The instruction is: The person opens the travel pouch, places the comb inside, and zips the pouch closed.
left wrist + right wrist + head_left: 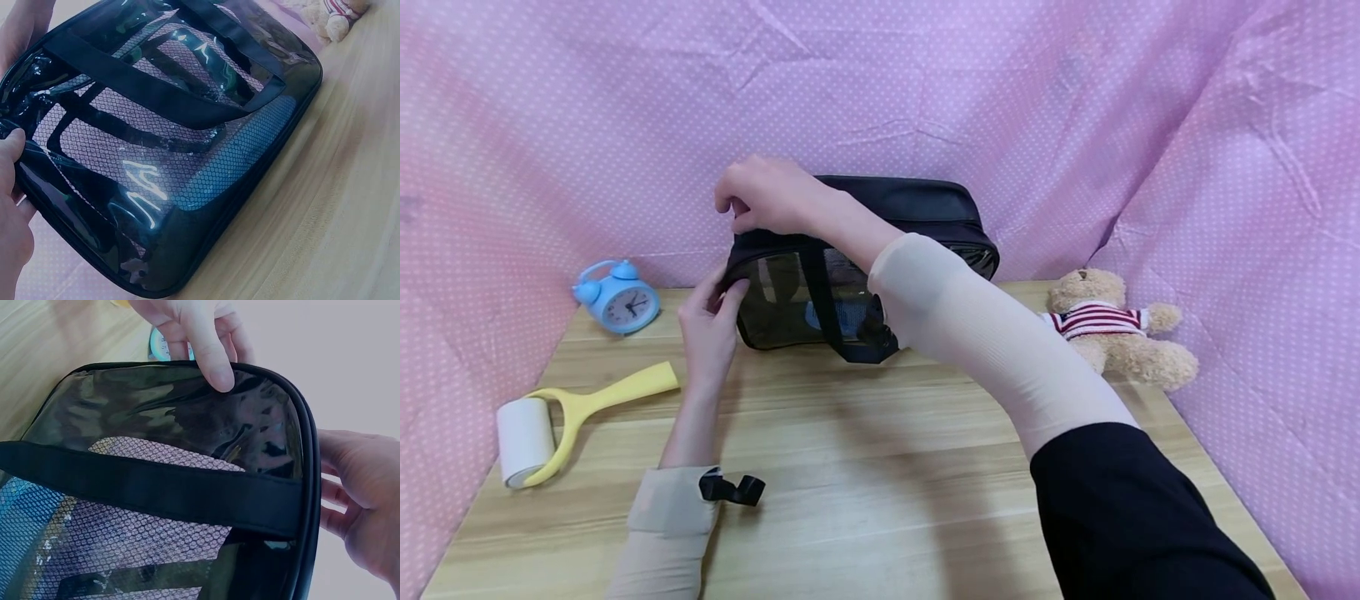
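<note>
A black bag with clear panels and dark strap handles stands upright at the back of the table. My left hand grips its left edge; in the right wrist view the left thumb presses the clear panel while the fingers go behind. At the upper left corner, my right hand has curled fingers against the top edge. The right hand reaches behind that edge in the right wrist view, which hides its fingertips. Mesh and a blue item show through the panel.
Left of the bag stands a blue alarm clock. A yellow-handled lint roller lies nearer on the left. At the right sits a teddy bear in a striped shirt. Pink dotted cloth hangs around the wooden table.
</note>
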`<control>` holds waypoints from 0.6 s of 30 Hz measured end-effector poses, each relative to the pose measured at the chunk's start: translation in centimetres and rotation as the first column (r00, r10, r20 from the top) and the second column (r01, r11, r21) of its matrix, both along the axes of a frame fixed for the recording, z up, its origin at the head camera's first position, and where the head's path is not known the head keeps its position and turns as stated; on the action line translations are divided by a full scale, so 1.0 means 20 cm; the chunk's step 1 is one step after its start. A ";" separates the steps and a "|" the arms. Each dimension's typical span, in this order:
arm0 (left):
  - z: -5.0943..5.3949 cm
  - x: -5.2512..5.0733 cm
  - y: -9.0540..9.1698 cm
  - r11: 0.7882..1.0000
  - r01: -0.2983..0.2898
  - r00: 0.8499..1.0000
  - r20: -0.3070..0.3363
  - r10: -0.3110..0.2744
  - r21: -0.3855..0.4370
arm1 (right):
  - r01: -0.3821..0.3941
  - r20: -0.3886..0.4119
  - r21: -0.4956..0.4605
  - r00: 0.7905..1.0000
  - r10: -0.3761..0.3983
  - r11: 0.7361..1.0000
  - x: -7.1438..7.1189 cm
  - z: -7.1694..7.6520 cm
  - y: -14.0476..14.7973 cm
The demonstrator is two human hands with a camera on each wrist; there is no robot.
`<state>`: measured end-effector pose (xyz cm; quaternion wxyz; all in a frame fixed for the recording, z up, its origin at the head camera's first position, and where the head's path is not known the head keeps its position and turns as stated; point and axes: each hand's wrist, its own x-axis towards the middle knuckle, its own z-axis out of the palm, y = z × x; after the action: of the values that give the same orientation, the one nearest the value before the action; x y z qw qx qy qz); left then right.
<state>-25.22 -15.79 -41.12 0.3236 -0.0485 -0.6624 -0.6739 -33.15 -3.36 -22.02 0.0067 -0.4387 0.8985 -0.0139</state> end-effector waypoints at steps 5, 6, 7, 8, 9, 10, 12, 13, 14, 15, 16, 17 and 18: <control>0.00 -0.01 0.01 1.000 0.003 1.000 -0.006 -0.003 0.021 | 0.006 -0.009 0.037 1.000 -0.006 0.999 0.02 0.01 -0.01; 0.00 -0.01 0.01 1.000 0.001 1.000 -0.007 -0.001 0.024 | 0.008 -0.012 0.044 1.000 -0.007 0.999 0.03 0.02 -0.01; 0.00 -0.01 0.00 1.000 0.000 1.000 -0.007 0.001 0.027 | 0.009 -0.015 0.050 1.000 -0.008 0.999 0.03 0.02 -0.02; 0.00 -0.01 0.00 1.000 -0.001 1.000 -0.008 0.002 0.030 | 0.010 -0.018 0.054 1.000 -0.009 0.998 0.03 0.02 -0.02; 0.00 -0.01 0.00 0.999 -0.001 1.000 -0.010 0.001 0.032 | 0.006 -0.023 0.055 1.000 -0.005 0.998 0.03 0.02 -0.02; 0.00 -0.01 0.00 1.000 0.000 1.000 -0.011 0.000 0.032 | 0.005 -0.031 0.061 1.000 -0.003 0.998 0.03 0.02 -0.03; 0.00 -0.01 0.00 0.999 0.004 1.000 -0.013 -0.003 0.033 | 0.002 -0.048 0.074 0.999 0.002 0.997 0.03 0.01 -0.03; 0.00 -0.01 0.00 0.999 0.006 1.000 -0.013 -0.005 0.033 | -0.002 -0.058 0.081 0.998 0.006 0.997 0.03 0.01 -0.03; 0.00 -0.01 0.00 0.999 0.006 1.000 -0.012 -0.005 0.031 | -0.007 -0.069 0.087 0.998 0.013 0.996 0.03 0.01 -0.04; 0.00 0.00 0.00 1.000 0.005 1.000 -0.010 -0.005 0.030 | -0.011 -0.080 0.094 0.997 0.019 0.996 0.03 0.00 -0.04; -0.01 0.00 0.00 1.000 0.005 1.000 -0.007 -0.005 0.027 | -0.013 -0.088 0.102 0.996 0.022 0.995 0.04 0.00 -0.04; -0.01 0.00 0.00 1.000 0.004 1.000 -0.005 -0.004 0.025 | -0.017 -0.095 0.104 0.995 0.027 0.994 0.04 0.00 -0.04; -0.01 0.00 0.00 1.000 0.005 1.000 -0.003 -0.004 0.024 | -0.021 -0.101 0.103 0.994 0.032 0.994 0.04 0.00 -0.03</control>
<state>-25.26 -15.72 -41.22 0.3236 -0.0470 -0.6535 -0.6826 -32.39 -4.04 -22.03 -0.0169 -0.4499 0.8912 0.0547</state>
